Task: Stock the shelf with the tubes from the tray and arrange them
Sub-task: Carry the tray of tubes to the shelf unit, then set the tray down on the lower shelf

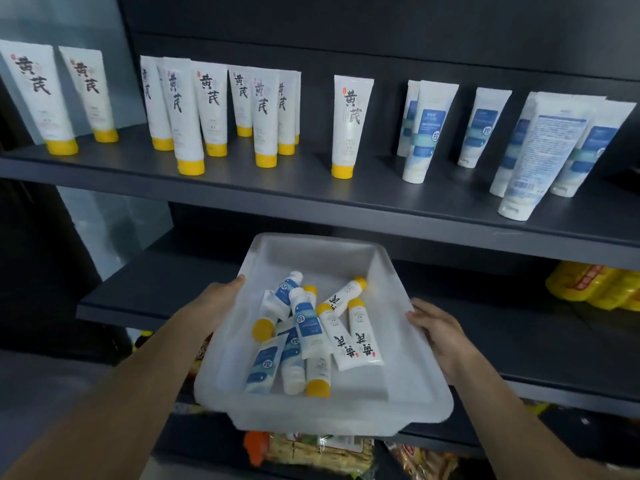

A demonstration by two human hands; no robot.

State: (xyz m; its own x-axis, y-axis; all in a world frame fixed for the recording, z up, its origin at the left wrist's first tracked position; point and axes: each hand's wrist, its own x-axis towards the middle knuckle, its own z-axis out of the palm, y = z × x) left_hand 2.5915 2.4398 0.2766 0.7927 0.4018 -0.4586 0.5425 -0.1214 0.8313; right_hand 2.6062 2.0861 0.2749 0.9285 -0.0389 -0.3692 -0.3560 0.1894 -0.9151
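Dark upper shelf [311, 188]: yellow-capped white tubes [349, 126] standing cap-down at left and centre, blue-and-white tubes [427, 133] at right. Lower shelf [519, 341]: yellow packets [595, 285] at far right.
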